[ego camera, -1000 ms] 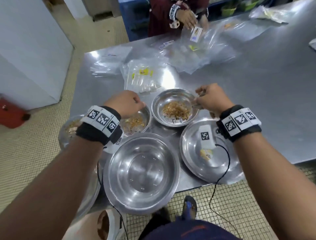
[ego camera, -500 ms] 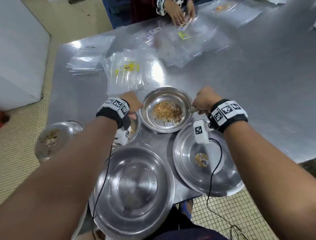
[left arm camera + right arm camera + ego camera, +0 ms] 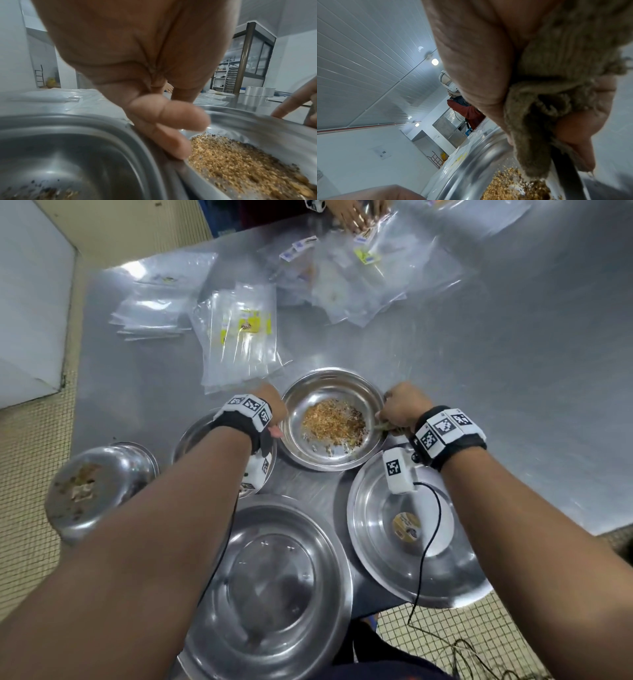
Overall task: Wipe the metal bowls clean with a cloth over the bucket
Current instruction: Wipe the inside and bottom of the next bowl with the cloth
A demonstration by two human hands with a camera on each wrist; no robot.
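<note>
L hand (image 3: pixel 272 414): at left rim of crumb bowl (image 3: pixel 334 419), fingers (image 3: pixel 164 121) curled over the rim, tips inside, just above the crumbs (image 3: pixel 334 422); grips rim. Wrist band w/ black-and-white markers.

R hand (image 3: pixel 400 409): at right rim of same bowl, fist closed round a cloth (image 3: pixel 544 94), grey-brown, bunched; cloth end hangs over rim, touching crumbs. Whether thumb also pinches rim: cannot tell. Wrist band w/ markers; small white box w/ cable below wrist.

Crumb bowl: metal, round, on table (image 3: pixel 513 371), between both hands. Golden-brown crumbs plus darker bits across the floor of it.

Bowl 2 (image 3: pixel 202 436): metal, just left of crumb bowl, rims touching or nearly so; mostly hidden under L forearm. Dark specks in bottom per left wrist view.

Bowl 3 (image 3: pixel 99 487): metal, far left, at table edge, blurred; some residue inside.

Big bowl (image 3: pixel 274 583): metal, near edge, overhanging the table; near-clean, few specks.

Plate (image 3: pixel 376 542): wide metal dish, right of big bowl, under R wrist; round yellow sticker in centre; overhangs table edge.

Table: steel, brushed.

Bags (image 3: pixel 239 337): clear plastic pouches, some w/ yellow labels, stacked and strewn beyond the bowls, well apart from hands.

2nd person (image 3: pixel 349 213): hands only, far edge, on the bags.

Floor (image 3: pixel 34 474): small beige tiles.

Bucket: not in view.
</note>
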